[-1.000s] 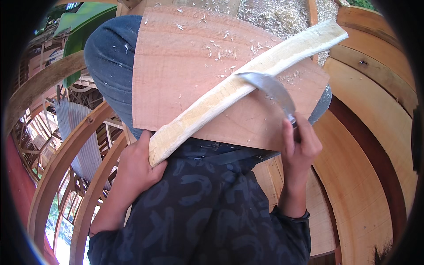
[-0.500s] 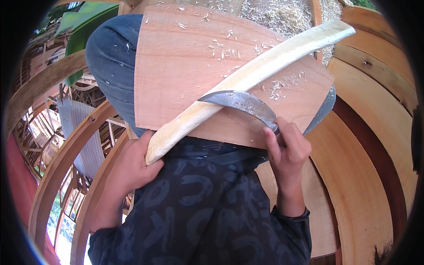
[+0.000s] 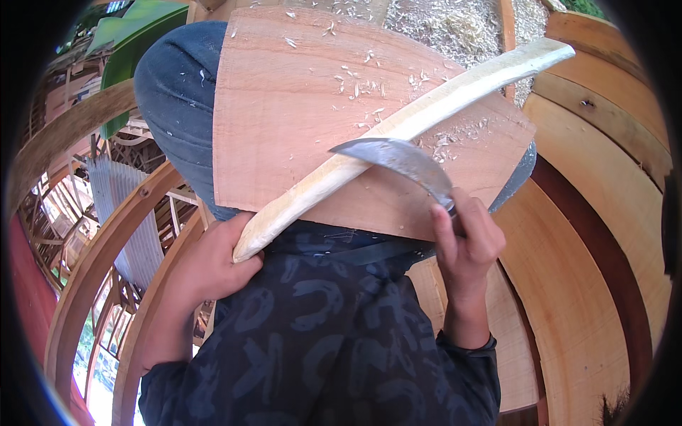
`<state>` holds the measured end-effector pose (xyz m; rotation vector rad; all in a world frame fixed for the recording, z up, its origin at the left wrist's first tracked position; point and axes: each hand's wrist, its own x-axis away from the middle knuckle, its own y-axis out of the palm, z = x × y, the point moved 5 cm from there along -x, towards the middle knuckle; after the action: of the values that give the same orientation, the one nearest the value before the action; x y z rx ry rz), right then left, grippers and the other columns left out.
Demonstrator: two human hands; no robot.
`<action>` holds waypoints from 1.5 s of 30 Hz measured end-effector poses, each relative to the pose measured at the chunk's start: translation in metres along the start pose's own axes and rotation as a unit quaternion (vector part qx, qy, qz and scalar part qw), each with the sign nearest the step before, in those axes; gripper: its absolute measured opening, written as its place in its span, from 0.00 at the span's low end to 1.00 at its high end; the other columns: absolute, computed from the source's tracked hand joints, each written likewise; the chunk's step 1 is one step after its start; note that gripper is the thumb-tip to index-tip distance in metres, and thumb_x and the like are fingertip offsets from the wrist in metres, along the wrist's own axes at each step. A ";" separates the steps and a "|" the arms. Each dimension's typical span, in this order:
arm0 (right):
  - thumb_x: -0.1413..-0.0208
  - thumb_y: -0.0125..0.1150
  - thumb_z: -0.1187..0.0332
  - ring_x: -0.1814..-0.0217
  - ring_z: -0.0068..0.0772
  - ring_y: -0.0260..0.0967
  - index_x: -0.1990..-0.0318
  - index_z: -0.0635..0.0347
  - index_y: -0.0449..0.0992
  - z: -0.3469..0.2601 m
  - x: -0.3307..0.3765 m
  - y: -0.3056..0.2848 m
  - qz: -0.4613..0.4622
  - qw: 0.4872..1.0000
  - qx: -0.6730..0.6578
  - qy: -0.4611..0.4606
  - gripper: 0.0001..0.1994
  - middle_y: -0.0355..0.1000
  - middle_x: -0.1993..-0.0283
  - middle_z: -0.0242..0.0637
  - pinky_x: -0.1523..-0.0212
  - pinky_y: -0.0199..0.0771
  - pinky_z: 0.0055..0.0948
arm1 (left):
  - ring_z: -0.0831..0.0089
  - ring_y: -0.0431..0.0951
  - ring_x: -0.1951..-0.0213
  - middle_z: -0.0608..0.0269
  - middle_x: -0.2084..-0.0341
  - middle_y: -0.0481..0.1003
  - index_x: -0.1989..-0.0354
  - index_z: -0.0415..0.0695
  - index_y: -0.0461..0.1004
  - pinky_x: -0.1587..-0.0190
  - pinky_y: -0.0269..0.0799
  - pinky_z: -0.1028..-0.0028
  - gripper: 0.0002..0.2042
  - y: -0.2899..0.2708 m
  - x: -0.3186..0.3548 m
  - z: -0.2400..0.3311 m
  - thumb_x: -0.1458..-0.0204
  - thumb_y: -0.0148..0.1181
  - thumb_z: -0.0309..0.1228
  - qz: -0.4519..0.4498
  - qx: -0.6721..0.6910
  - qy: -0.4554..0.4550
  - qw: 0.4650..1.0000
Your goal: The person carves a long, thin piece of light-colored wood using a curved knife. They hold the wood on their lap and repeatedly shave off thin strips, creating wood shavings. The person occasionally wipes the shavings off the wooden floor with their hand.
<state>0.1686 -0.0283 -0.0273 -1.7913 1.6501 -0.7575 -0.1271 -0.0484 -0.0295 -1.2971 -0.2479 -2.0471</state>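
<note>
Head view: left hand (image 3: 219,257) is gripping the wooden stick (image 3: 426,110) low, its length slanting away rightward; right hand (image 3: 472,236) is holding a curved knife (image 3: 399,157) across it, edge contact unclear.

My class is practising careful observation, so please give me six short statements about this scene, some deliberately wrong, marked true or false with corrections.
1. The left hand grips the pale stick. True.
2. The right hand holds a bladed tool. True.
3. Both hands grip the pale stick. False: only the left does.
4. Shavings lie on the board. True.
5. The board is bright green. False: it is pinkish brown.
6. The bladed tool is straight. False: its blade curves.
</note>
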 end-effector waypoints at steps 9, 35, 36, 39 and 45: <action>0.47 0.68 0.71 0.82 0.24 0.62 0.61 0.68 0.77 0.045 -0.012 -0.022 0.116 0.991 0.046 0.053 0.10 0.69 0.77 0.38 0.79 0.63 0.22 | 0.51 0.77 0.63 0.44 0.68 0.76 0.57 0.35 0.71 0.58 0.71 0.64 0.17 -0.001 -0.003 0.003 0.58 0.57 0.27 -0.041 0.024 -0.015 0.999; 0.50 0.70 0.71 0.81 0.25 0.64 0.62 0.65 0.78 0.022 -0.016 -0.021 0.058 0.998 0.029 -0.001 0.10 0.69 0.78 0.37 0.79 0.63 0.24 | 0.66 0.71 0.65 0.55 0.72 0.71 0.60 0.35 0.69 0.60 0.67 0.68 0.15 -0.004 -0.006 -0.006 0.58 0.56 0.28 -0.094 0.059 -0.009 0.994; 0.50 0.70 0.71 0.82 0.25 0.64 0.62 0.65 0.78 0.015 -0.015 -0.012 0.033 0.999 0.018 -0.007 0.10 0.68 0.79 0.37 0.79 0.63 0.25 | 0.68 0.68 0.67 0.58 0.73 0.67 0.65 0.37 0.67 0.62 0.65 0.69 0.14 -0.004 -0.007 -0.006 0.60 0.56 0.29 -0.100 0.068 -0.022 0.992; 0.52 0.72 0.70 0.82 0.27 0.65 0.62 0.64 0.78 0.008 -0.014 0.002 -0.007 1.000 -0.001 -0.018 0.11 0.66 0.80 0.36 0.80 0.63 0.26 | 0.71 0.64 0.68 0.63 0.75 0.64 0.70 0.40 0.64 0.64 0.63 0.70 0.12 -0.003 -0.007 -0.009 0.62 0.57 0.31 -0.106 0.080 -0.033 0.991; 0.50 0.70 0.69 0.82 0.25 0.64 0.63 0.64 0.78 0.018 -0.025 0.001 0.024 0.999 0.027 -0.030 0.11 0.66 0.80 0.36 0.80 0.63 0.26 | 0.74 0.64 0.66 0.65 0.73 0.64 0.69 0.40 0.64 0.63 0.63 0.71 0.13 -0.005 -0.007 -0.011 0.62 0.58 0.31 -0.128 0.120 -0.049 0.983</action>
<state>0.1799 -0.0031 -0.0406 -1.7134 1.6122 -0.7133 -0.1361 -0.0465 -0.0398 -1.2683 -0.7177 -2.0856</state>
